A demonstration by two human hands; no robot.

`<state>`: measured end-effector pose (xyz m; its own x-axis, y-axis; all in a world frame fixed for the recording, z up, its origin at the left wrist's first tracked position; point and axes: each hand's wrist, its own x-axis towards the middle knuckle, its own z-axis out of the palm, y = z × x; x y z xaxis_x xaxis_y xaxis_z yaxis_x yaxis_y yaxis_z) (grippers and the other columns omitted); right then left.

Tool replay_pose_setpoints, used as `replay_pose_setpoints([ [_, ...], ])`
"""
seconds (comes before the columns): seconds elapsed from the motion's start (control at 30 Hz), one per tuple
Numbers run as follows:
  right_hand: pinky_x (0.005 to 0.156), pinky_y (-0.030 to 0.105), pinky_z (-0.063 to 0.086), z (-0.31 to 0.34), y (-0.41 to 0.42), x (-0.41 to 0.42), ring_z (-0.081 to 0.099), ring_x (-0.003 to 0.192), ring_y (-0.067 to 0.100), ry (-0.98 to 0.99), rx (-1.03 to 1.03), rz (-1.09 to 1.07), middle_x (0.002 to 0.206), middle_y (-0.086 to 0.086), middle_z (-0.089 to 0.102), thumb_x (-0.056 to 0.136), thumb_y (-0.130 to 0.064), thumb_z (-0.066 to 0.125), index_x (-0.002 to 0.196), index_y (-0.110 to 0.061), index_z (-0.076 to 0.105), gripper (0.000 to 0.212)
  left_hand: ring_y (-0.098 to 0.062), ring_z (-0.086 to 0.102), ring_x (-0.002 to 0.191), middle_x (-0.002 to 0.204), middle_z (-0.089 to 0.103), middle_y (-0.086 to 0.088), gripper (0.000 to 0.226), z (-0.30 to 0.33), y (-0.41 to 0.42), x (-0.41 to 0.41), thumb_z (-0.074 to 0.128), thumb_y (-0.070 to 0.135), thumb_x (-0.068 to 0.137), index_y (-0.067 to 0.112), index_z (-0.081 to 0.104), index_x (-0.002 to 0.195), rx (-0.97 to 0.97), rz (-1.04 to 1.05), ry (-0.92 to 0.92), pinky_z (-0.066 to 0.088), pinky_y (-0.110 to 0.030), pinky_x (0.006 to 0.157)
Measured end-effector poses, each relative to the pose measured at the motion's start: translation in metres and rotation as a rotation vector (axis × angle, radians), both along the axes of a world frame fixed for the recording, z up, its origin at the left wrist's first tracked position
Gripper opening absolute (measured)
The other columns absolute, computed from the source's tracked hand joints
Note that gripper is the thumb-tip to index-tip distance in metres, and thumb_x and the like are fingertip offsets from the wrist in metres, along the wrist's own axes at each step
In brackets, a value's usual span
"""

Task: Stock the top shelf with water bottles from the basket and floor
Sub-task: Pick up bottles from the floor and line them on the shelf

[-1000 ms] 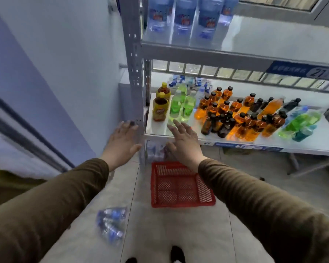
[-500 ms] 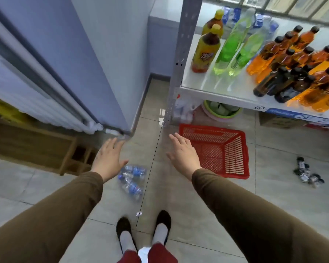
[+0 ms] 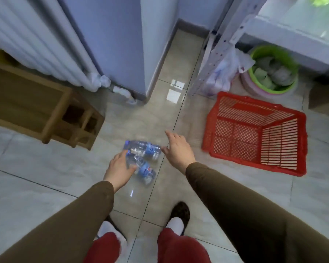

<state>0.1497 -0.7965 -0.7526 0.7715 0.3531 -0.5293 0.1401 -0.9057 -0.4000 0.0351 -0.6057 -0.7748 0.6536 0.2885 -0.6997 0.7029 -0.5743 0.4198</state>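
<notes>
My left hand (image 3: 119, 167) spreads open over the nearer water bottle (image 3: 143, 170) on the floor tile, not yet gripping; my right hand (image 3: 177, 149), fingers splayed, nears the farther bottle (image 3: 143, 149), one each. The red basket (image 3: 254, 133) sits empty

open floor: pale glossy floor tiles (image 3: 46, 168) around two clear plastic water bottles (image 3: 142, 156), unobstructed left and near side. left: low wooden rack (image 3: 36, 109). right: empty red plastic lattice basket (image 3: 254, 137), apart. beyond: grey perforated metal shelf upright (image 3: 213, 59), green round plastic tub (image 3: 291, 59).
</notes>
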Motion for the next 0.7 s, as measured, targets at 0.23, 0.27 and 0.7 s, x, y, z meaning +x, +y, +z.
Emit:
replay_pose_setpoints([
  [0.23,0.119,0.045,0.037,-0.125,0.033,0.017,0.039,0.145,0.031,0.026,-0.015,0.064,0.159,0.011,0.044,0.104,-0.035,0.057,0.161,-0.017,0.027,0.067,-0.029,0.061,0.112,0.13,0.062,-0.009,0.068,-0.137,-0.015,-0.017,0.075,0.038,0.076,0.015,0.05,0.135,-0.192,0.445,0.126,0.05,-0.036,0.095],
  [0.27,0.12,0.045,0.036,-0.142,0.038,0.021,0.039,0.146,0.031,0.028,-0.012,0.078,0.159,0.01,0.044,0.104,-0.035,0.057,0.161,-0.018,0.028,0.066,-0.028,0.063,0.109,0.128,0.064,-0.009,0.076,-0.16,-0.018,-0.02,0.074,0.046,0.067,0.017,0.051,0.133,-0.215,0.489,0.129,0.052,-0.038,0.095],
  [0.7,0.115,0.044,0.041,-0.289,0.121,0.053,0.043,0.143,0.03,0.278,0.041,0.296,0.154,0.01,0.049,0.086,-0.05,0.078,0.158,-0.023,0.037,0.088,-0.035,0.061,0.117,0.131,0.06,-0.019,0.088,-0.248,-0.049,0.006,0.088,0.042,0.071,0.001,0.047,0.137,-0.256,0.98,0.173,0.046,-0.036,0.09],
])
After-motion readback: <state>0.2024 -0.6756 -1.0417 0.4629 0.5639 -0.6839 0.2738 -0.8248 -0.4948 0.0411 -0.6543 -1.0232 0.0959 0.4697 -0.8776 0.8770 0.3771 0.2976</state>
